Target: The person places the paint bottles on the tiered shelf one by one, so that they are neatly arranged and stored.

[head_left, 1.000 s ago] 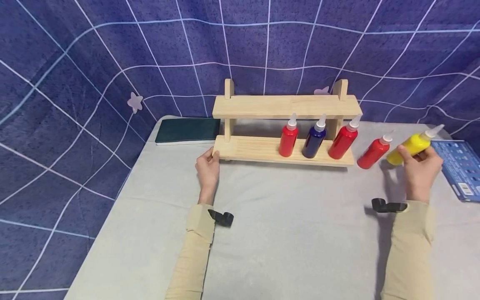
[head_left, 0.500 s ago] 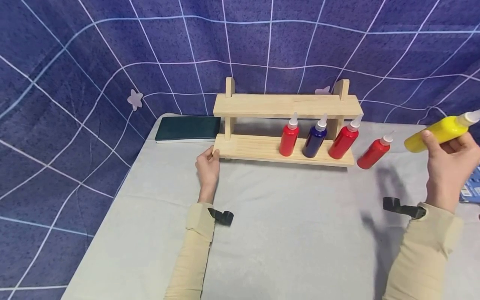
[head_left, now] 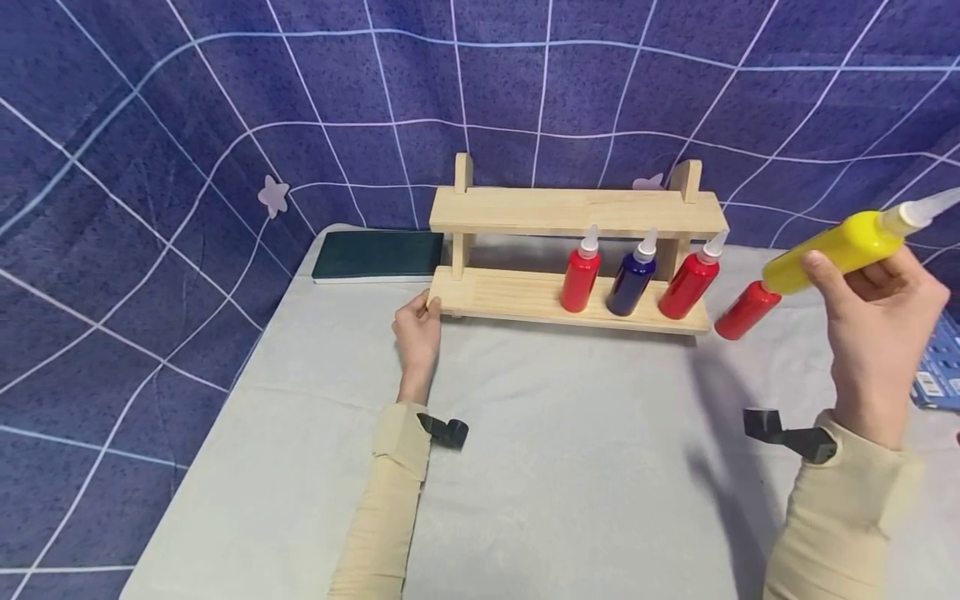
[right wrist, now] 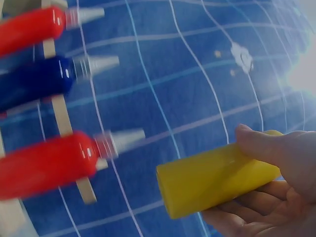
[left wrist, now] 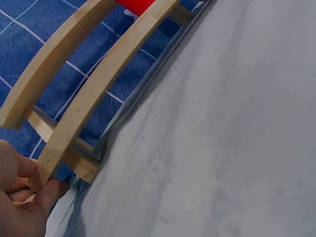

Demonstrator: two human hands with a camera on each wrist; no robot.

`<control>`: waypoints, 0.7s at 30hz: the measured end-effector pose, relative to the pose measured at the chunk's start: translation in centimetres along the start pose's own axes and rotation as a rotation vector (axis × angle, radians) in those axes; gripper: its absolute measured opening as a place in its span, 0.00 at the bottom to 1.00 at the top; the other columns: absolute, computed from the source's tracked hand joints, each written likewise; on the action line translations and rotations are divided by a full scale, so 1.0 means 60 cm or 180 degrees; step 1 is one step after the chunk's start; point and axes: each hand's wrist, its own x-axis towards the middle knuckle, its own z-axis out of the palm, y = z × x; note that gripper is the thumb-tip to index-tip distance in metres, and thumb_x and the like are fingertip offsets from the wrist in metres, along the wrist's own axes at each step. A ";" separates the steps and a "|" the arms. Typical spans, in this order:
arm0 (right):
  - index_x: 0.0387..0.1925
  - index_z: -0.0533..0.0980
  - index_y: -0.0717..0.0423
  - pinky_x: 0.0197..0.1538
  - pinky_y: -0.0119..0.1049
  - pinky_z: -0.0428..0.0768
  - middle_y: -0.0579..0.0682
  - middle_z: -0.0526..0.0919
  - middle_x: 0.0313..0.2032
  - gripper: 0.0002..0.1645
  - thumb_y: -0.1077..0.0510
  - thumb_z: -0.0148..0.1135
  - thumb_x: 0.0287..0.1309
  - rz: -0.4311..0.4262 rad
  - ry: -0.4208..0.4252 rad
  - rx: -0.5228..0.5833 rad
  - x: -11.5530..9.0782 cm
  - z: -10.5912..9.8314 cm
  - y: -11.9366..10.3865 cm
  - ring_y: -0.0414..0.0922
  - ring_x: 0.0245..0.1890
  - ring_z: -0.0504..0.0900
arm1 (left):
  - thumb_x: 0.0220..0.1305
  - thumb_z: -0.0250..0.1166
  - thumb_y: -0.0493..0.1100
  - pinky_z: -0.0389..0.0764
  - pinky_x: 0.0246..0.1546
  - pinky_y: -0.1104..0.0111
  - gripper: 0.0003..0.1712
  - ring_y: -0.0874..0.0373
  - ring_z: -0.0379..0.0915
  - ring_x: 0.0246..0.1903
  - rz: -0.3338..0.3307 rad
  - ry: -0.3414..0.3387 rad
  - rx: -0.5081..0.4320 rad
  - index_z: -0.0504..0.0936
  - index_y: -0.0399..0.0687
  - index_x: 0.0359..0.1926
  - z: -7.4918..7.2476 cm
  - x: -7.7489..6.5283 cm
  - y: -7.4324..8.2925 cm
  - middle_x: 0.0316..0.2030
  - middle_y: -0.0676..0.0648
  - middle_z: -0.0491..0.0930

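My left hand [head_left: 417,337] pinches the left end of the lower board of a two-tier wooden shelf [head_left: 502,293]; in the left wrist view, thumb and fingers [left wrist: 49,195] grip that board end. In my right hand [head_left: 881,342] is a yellow squeeze bottle [head_left: 840,250] with a white nozzle, held tilted above the table, its base toward the shelf. On the lower board stand a red bottle [head_left: 581,281], a dark blue bottle [head_left: 632,283] and another red bottle [head_left: 688,286]. Right of the shelf, a further red bottle [head_left: 746,312] is partly hidden behind the yellow one.
A dark green book-like item [head_left: 377,255] lies left of the shelf. At the right, a blue printed item [head_left: 941,367] is partly covered by my right hand. Behind the pale cloth-covered table [head_left: 570,467] hangs a blue gridded curtain [head_left: 495,92].
My right hand has raised the yellow bottle from near the table, first rightward, then back left toward the shelf. My left hand keeps its hold on the shelf end.
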 end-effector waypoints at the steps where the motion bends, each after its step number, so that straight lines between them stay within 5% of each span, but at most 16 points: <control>1: 0.46 0.82 0.66 0.57 0.30 0.79 0.56 0.85 0.41 0.23 0.74 0.73 0.44 0.0039 -0.0064 -0.0039 -0.004 0.006 -0.001 0.44 0.43 0.84 | 0.69 0.61 0.40 0.83 0.50 0.65 0.20 0.50 0.81 0.51 -0.0001 -0.0003 -0.0002 0.78 0.36 0.59 0.000 0.000 0.000 0.53 0.36 0.81; 11: 0.49 0.81 0.65 0.46 0.22 0.81 0.52 0.85 0.39 0.23 0.73 0.72 0.47 0.0317 -0.0585 -0.0250 -0.039 0.050 -0.012 0.42 0.40 0.85 | 0.70 0.60 0.40 0.82 0.50 0.66 0.21 0.50 0.80 0.52 -0.0076 -0.0076 -0.0093 0.77 0.35 0.60 -0.003 -0.002 0.006 0.53 0.35 0.80; 21: 0.51 0.80 0.63 0.36 0.18 0.81 0.36 0.86 0.36 0.21 0.69 0.70 0.53 0.0092 -0.1364 -0.1157 -0.081 0.100 -0.014 0.33 0.36 0.85 | 0.70 0.60 0.40 0.83 0.50 0.66 0.20 0.50 0.81 0.51 -0.0079 -0.0098 -0.0060 0.77 0.35 0.59 -0.006 -0.003 0.010 0.52 0.35 0.81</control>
